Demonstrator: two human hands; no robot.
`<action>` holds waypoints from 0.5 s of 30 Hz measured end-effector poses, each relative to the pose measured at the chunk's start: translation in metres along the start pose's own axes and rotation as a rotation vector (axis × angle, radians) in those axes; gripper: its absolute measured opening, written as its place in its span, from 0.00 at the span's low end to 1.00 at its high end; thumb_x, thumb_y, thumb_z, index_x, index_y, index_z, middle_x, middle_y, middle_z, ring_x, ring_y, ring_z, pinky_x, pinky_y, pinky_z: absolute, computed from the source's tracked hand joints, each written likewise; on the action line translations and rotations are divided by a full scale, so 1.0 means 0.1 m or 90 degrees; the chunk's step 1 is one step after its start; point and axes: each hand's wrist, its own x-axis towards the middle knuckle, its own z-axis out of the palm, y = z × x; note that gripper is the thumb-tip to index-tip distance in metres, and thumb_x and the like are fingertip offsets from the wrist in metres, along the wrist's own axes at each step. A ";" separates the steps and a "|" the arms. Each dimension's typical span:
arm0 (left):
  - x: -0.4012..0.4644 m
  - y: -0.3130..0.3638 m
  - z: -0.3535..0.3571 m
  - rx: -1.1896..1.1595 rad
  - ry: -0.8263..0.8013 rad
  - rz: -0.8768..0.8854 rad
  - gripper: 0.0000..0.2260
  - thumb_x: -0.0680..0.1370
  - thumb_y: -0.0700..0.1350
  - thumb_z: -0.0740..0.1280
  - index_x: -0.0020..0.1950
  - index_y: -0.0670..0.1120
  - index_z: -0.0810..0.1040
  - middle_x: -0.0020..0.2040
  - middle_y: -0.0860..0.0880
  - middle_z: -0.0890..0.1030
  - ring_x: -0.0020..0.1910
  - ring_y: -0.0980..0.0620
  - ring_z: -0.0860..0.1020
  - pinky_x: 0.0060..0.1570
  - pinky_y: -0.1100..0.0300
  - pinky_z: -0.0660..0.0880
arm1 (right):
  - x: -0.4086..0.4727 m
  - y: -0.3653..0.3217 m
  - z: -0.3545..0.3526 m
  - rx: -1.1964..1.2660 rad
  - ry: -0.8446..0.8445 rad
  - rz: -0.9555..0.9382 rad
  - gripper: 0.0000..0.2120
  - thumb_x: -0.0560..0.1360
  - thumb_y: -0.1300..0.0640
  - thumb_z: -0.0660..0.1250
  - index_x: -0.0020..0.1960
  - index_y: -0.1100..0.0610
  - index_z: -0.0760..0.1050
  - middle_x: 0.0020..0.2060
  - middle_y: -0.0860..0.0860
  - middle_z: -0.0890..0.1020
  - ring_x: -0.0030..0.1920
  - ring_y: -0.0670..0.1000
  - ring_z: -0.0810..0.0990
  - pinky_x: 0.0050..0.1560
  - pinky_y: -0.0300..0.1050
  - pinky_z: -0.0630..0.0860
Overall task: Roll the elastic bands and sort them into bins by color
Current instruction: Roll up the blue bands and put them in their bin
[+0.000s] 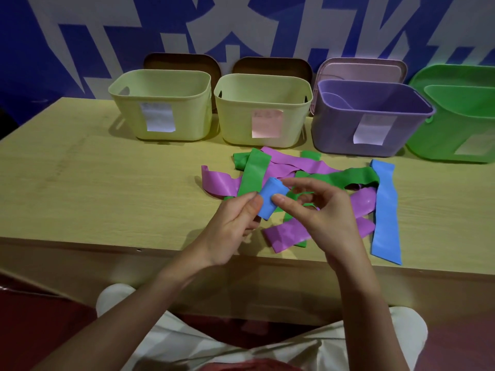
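Note:
A rolled blue elastic band (270, 199) is held above the table between both hands. My left hand (235, 226) pinches its left side with thumb and fingers. My right hand (318, 212) pinches its right side with the thumb, other fingers curled behind it. Beneath them lies a pile of flat bands: green ones (254, 171), purple ones (292, 163) and a long blue one (385, 210) on the right. Four bins stand at the back: two pale yellow (160, 124) (235, 124), a purple one (334, 132) and a green one (439, 140).
The wooden table (93, 183) ends at a front edge just below the hands. Lids lean behind the bins against a blue and white wall. Each bin has a paper label on its front. My knees show under the table.

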 end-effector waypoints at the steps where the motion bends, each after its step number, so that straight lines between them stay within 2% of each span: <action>1: 0.00 0.02 -0.03 -0.050 -0.025 -0.024 0.12 0.81 0.51 0.55 0.42 0.46 0.70 0.23 0.57 0.67 0.20 0.62 0.64 0.23 0.74 0.60 | 0.02 -0.01 -0.03 0.023 -0.029 -0.004 0.20 0.61 0.52 0.76 0.52 0.54 0.82 0.40 0.49 0.79 0.36 0.45 0.73 0.41 0.40 0.74; 3: 0.02 0.05 -0.10 -0.116 -0.079 -0.077 0.13 0.77 0.53 0.55 0.41 0.44 0.70 0.25 0.57 0.62 0.22 0.61 0.57 0.22 0.70 0.55 | 0.09 -0.03 -0.10 0.041 -0.103 -0.027 0.23 0.62 0.55 0.76 0.56 0.56 0.81 0.44 0.53 0.79 0.38 0.47 0.73 0.44 0.43 0.75; 5: 0.06 0.09 -0.19 -0.137 -0.134 -0.129 0.14 0.76 0.53 0.56 0.40 0.43 0.69 0.25 0.55 0.59 0.22 0.60 0.55 0.22 0.68 0.51 | 0.17 -0.04 -0.15 0.021 -0.187 -0.072 0.21 0.63 0.58 0.76 0.56 0.55 0.80 0.49 0.58 0.80 0.40 0.50 0.76 0.47 0.52 0.77; 7: 0.12 0.14 -0.29 -0.128 -0.178 -0.174 0.15 0.75 0.53 0.57 0.38 0.41 0.67 0.24 0.55 0.59 0.21 0.60 0.54 0.22 0.68 0.51 | 0.26 -0.07 -0.19 -0.011 -0.256 -0.110 0.18 0.64 0.60 0.75 0.54 0.56 0.80 0.49 0.61 0.81 0.43 0.54 0.79 0.48 0.59 0.77; 9: 0.18 0.18 -0.39 -0.092 -0.192 -0.204 0.17 0.75 0.53 0.58 0.36 0.40 0.68 0.23 0.54 0.58 0.20 0.58 0.54 0.23 0.69 0.51 | 0.33 -0.10 -0.19 -0.064 -0.306 -0.111 0.16 0.66 0.62 0.75 0.52 0.58 0.80 0.45 0.60 0.82 0.42 0.53 0.80 0.49 0.57 0.78; 11: 0.23 0.18 -0.49 -0.039 -0.208 -0.212 0.18 0.75 0.54 0.59 0.35 0.40 0.70 0.23 0.52 0.59 0.20 0.56 0.55 0.23 0.68 0.52 | 0.41 -0.11 -0.16 -0.165 -0.355 -0.132 0.14 0.68 0.64 0.75 0.52 0.60 0.79 0.44 0.54 0.83 0.42 0.52 0.81 0.50 0.52 0.79; 13: 0.26 0.17 -0.55 0.002 -0.222 -0.208 0.19 0.75 0.53 0.59 0.37 0.38 0.74 0.23 0.49 0.66 0.20 0.54 0.60 0.21 0.66 0.56 | 0.48 -0.08 -0.13 -0.261 -0.383 -0.193 0.12 0.70 0.64 0.74 0.53 0.59 0.79 0.45 0.48 0.82 0.44 0.48 0.80 0.50 0.48 0.79; 15: 0.29 0.14 -0.63 -0.009 -0.232 -0.236 0.23 0.76 0.55 0.58 0.42 0.36 0.79 0.29 0.43 0.75 0.23 0.51 0.69 0.22 0.63 0.66 | 0.53 -0.04 -0.08 -0.298 -0.375 -0.259 0.12 0.71 0.62 0.74 0.53 0.57 0.78 0.45 0.44 0.80 0.44 0.44 0.79 0.48 0.43 0.78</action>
